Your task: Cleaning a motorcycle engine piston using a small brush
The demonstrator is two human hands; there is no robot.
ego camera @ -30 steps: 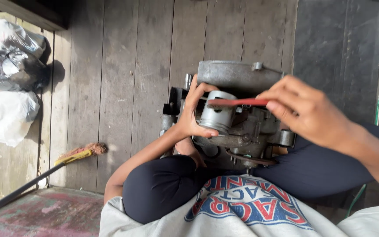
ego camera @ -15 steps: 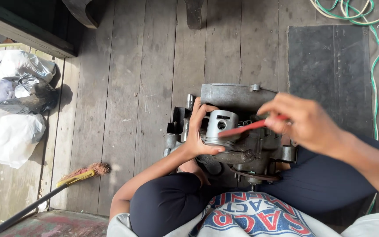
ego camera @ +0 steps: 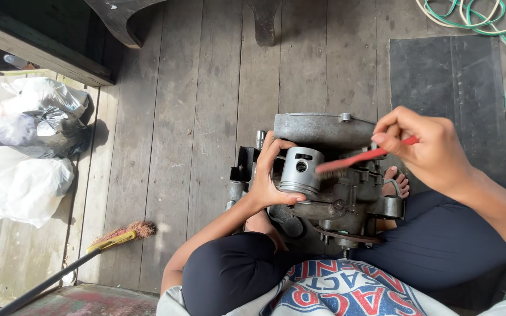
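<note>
Person seated on plank floor [ego camera: 165, 117], small engine block [ego camera: 335, 193] wedged between the legs, casing end pointing away from body. Left hand [ego camera: 267, 175] is closed around the piston [ego camera: 301, 169], thumb under its skirt, fingers wrapped over the far side; piston sits at left-centre of the block, crown toward the left, pin hole facing the camera. Right hand [ego camera: 428, 149] is closed in a pinch grip on a red-handled brush [ego camera: 361, 157], bristle end touching the piston's right edge where it meets the block. Step in hand, in my judgement: brushing dirt/carbon off the piston & adjoining surfaces, approx. mid-clean; metal looks dull grey, no clear before/after line visible. Next move calls for, prob.: holding the piston steady w/ the left hand, short strokes w/ bristles kept on the metal, turning the piston to reach the hidden far side. Condition of the far side: cannot tell. Bare toes [ego camera: 395, 181] just beside the block, right of it, near the brush path. Surroundings: dark mat [ego camera: 440, 76] beyond the right hand; green & white hose [ego camera: 469, 14] top right; broom [ego camera: 118, 237] lower left; plastic bags [ego camera: 24, 146] at left, well apart from work.
</note>
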